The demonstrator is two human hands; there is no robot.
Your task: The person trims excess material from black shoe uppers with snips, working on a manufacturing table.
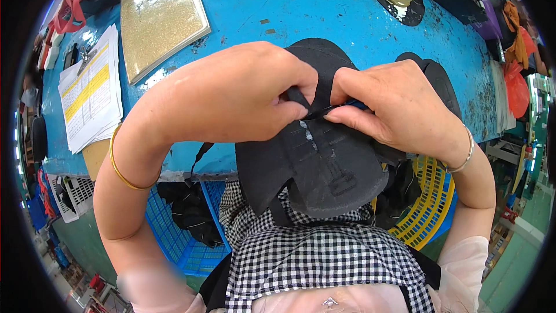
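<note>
Between the two hands, the left hand (231, 95) and right hand (399, 104) are pinching a thin strap (301, 99) on the black shoe sole (315, 162), which is looking light, bendy and best held by its edges.

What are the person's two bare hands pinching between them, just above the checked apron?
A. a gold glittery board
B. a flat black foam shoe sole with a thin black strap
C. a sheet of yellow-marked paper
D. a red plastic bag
B: both the left hand and the right hand pinch the strap on the black foam shoe sole, held in front of the blue worktable.
</note>
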